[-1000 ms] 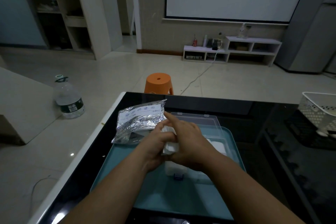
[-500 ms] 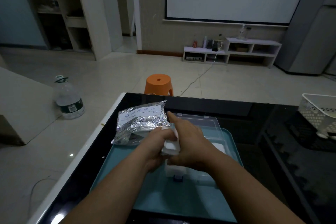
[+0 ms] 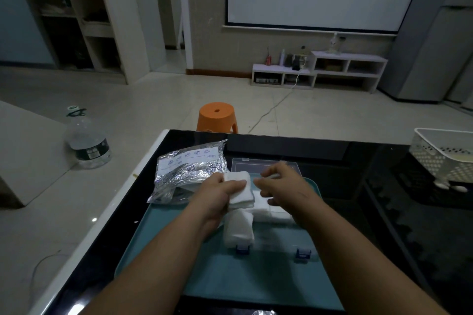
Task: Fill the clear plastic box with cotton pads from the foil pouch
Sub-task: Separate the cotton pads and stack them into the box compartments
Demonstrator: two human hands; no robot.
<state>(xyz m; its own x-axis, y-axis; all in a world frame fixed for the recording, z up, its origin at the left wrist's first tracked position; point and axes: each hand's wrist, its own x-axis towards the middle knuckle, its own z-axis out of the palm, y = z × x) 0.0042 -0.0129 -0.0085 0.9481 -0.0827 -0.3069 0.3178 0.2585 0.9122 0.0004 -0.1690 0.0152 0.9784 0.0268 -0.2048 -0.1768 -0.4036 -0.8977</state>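
Centrally, a teal tray (image 3: pixel 230 279) lies on a black table (image 3: pixel 384 238); all positions are given from this tray. The clear plastic box (image 3: pixel 302 243) stands on the tray's middle, its lid (image 3: pixel 256 165) laid back toward the tray's far edge and two blue latches (image 3: pixel 242 249) facing the near edge. White cotton pads (image 3: pixel 266 210) already lie inside the box. The left hand (image 3: pixel 220 194), above the tray's centre, grips a thick stack of pads (image 3: pixel 239 190), fingers and thumb curled round it. The right hand (image 3: pixel 286 192) hovers just beside that stack, apart from it, fingers loosely bent; whether the pale strip at its fingertips is a pinched pad cannot be told. The foil pouch (image 3: pixel 189 171) rests crumpled over the tray's far-left corner. A white basket (image 3: pixel 440 153) sits well to the tray's right. An orange stool (image 3: pixel 217 116) stands beyond the tray, and a water bottle (image 3: pixel 87 140) on the floor to its left.
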